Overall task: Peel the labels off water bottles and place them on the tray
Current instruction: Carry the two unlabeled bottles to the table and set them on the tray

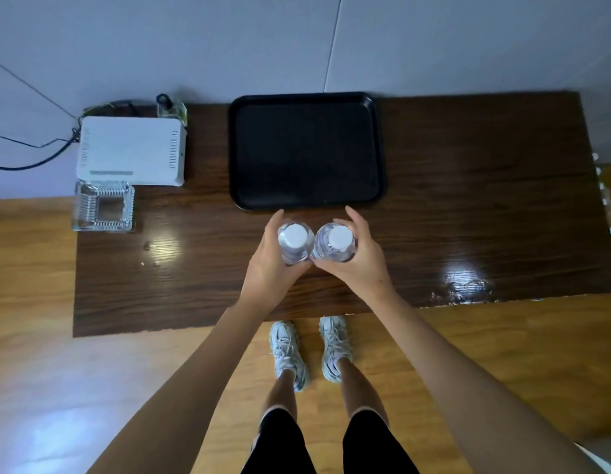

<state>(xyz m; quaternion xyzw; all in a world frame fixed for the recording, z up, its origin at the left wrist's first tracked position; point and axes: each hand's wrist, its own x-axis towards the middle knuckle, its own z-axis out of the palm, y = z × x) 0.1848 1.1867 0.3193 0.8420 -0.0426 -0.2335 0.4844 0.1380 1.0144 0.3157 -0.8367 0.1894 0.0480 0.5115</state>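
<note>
From my feed, the left hand (268,265) gripped one water bottle (295,243) and the right hand (360,260) gripped the other bottle (335,242) (caps up, sides touching), just in front of the black tray (377,145) on the wooden table (468,200).

Two bottles, left bottle (295,242) and right bottle (335,243), upright side by side and touching, mid worktop (468,206), one in each hand. Tray (306,97) just behind them, against the wall. Box (131,150) at the far-left corner, small container (103,206) just before it. Shoes (309,350) on the floor before the worktop's near edge.
</note>
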